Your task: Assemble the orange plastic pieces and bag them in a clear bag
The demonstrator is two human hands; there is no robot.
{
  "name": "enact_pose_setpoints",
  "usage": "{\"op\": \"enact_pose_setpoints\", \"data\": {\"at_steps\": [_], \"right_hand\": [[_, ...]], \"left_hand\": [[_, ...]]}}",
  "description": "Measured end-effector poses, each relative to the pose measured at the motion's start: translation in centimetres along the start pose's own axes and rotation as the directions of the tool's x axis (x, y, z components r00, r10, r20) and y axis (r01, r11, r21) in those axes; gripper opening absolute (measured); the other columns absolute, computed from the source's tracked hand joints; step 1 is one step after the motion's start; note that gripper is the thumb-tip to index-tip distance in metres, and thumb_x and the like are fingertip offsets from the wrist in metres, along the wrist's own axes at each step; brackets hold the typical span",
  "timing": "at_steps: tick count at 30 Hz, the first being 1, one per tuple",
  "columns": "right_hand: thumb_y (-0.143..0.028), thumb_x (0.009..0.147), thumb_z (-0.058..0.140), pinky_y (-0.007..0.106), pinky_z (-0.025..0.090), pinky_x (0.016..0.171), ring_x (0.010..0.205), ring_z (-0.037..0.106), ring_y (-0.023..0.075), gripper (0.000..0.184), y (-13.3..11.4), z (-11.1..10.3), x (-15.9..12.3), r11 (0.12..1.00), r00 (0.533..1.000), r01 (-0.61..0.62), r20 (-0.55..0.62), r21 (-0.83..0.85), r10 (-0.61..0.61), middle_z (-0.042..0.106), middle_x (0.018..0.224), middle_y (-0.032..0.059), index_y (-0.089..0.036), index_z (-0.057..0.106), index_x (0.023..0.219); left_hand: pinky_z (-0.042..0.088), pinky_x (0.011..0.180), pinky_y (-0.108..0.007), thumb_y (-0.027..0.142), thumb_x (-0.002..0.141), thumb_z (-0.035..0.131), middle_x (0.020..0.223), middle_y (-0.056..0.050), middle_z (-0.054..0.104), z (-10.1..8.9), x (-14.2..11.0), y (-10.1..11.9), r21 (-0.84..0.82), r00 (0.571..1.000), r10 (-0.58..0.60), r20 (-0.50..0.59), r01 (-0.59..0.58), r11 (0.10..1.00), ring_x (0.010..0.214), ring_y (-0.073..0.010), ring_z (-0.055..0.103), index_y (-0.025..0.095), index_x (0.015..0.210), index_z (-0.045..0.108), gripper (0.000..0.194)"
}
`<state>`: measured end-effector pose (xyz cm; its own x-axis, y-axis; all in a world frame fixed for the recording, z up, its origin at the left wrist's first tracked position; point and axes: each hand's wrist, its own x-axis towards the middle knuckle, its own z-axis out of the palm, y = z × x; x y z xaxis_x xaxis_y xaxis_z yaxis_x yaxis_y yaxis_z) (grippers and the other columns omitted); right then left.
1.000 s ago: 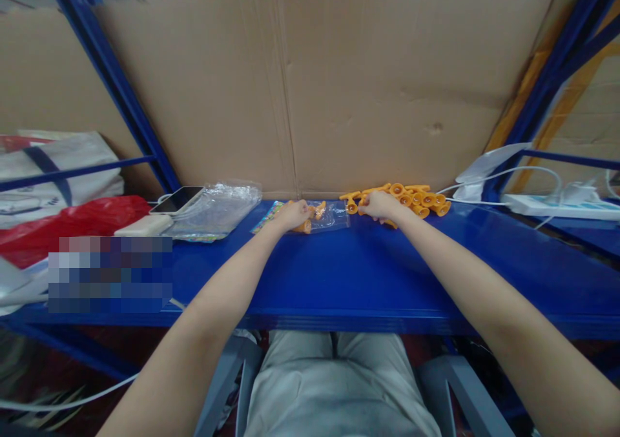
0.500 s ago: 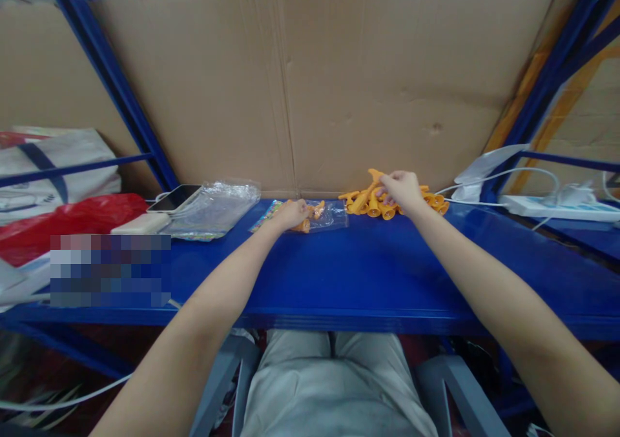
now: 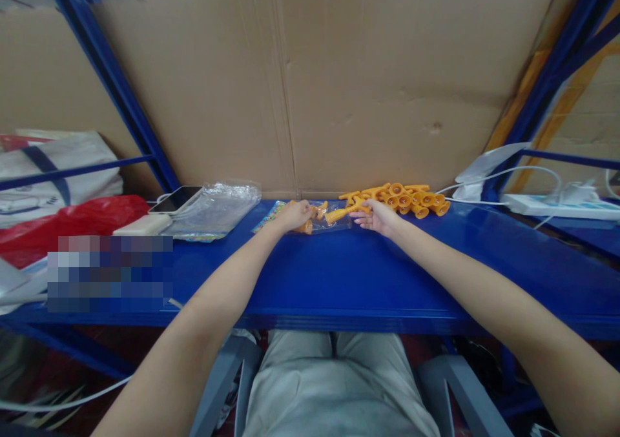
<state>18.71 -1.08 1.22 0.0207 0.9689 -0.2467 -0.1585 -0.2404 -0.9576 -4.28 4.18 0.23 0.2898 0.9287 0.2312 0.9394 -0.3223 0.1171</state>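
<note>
My left hand (image 3: 294,215) is closed on a clear plastic bag (image 3: 336,226) with a colourful printed end, lying flat on the blue table. Several orange pieces show inside the bag, partly covered by my fingers. In my right hand (image 3: 382,218) is an orange plastic horn-shaped piece (image 3: 340,214), pinched near its narrow end. Its flared end points left, over the clear part of the bag. Just behind my right hand lies a heap of similar orange horn-shaped pieces (image 3: 417,199), many with round openings facing me.
Left of the bag lies a stack of clear bags (image 3: 213,211), with a phone (image 3: 177,199) and a white block (image 3: 142,224) beside it. A red plastic bag (image 3: 72,221) sits further left. A white power strip (image 3: 562,208) with cables is at right. Cardboard (image 3: 387,88) stands behind.
My right hand has moved left and down from the heap, bringing one orange horn-shaped piece to the bag. My left hand stays on the bag, nearly unmoved.
</note>
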Motion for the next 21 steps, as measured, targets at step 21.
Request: {"op": "enact_pose_setpoints", "data": {"at_steps": [21], "right_hand": [[-0.016, 0.1, 0.022, 0.016, 0.034, 0.035, 0.034, 0.043, 0.0082, 0.023, 0.4, 0.8, -0.1, 0.994, 0.98, -0.107, 0.165, -0.032, 0.111, 0.067, 0.059, 0.0016, -0.019, 0.045, 0.098]], "left_hand": [[0.04, 0.101, -0.036, 0.029, 0.09, 0.04, 0.128, -0.018, 0.058, 0.8, 0.4, -1.9, -0.182, 0.942, -0.232, -0.245, 0.19, 0.965, 0.124, -0.0273, 0.051, 0.011, 0.121, 0.054, 0.038]]}}
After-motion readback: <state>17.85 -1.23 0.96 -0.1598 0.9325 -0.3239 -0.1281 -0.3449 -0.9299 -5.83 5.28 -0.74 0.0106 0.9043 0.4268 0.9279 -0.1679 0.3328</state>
